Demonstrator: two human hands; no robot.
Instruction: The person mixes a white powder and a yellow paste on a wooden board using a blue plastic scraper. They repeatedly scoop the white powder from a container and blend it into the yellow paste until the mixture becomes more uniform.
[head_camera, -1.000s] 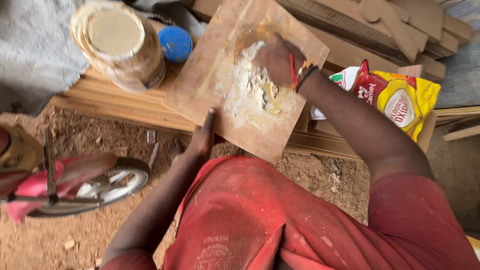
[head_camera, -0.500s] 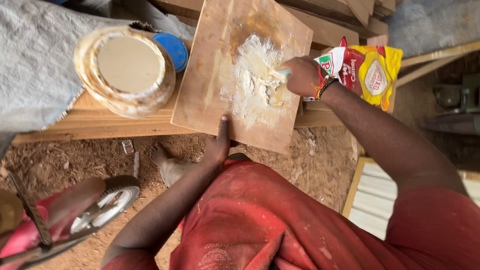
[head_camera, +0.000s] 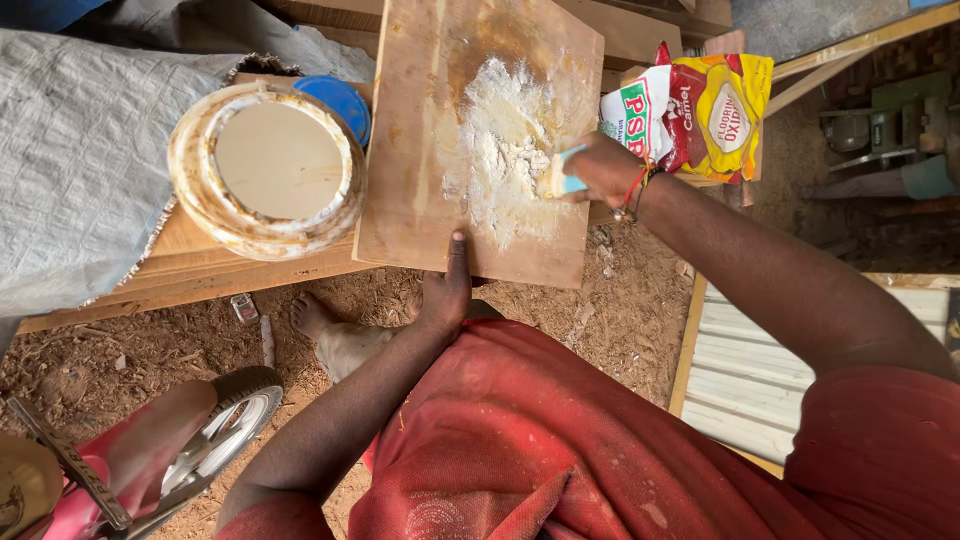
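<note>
Nearest the camera, a red shirt (head_camera: 560, 440) fills the bottom of the view and hides the person's body; a bare foot (head_camera: 335, 335) shows on the sawdust-covered ground (head_camera: 600, 320) just below the workbench. At the bottom left corner a red machine with a wheel (head_camera: 215, 440) is cut off by the frame.

The left hand (head_camera: 447, 290) grips the near edge of the wooden board (head_camera: 420, 150), thumb lying on top; the other fingers are tucked under the board and cannot be seen. The board lies on a stack of planks (head_camera: 200, 265), its near edge jutting past them.

The right hand (head_camera: 605, 170) is closed around a small pale-blue scraper (head_camera: 560, 180) at the board's right edge. Only the tool's tip shows, smeared with paste; the rest is hidden in the fist. It touches the white filler paste (head_camera: 500, 150) spread along the middle of the board.

To the left of the board stands an open, paste-crusted tub (head_camera: 265, 165), with a blue lid (head_camera: 335, 100) half hidden behind it. A grey woven sack (head_camera: 75, 150) drapes over the left end of the planks. Beyond the right hand lie two printed bags (head_camera: 700, 110), red-white and yellow, partly covered by the wrist.
</note>
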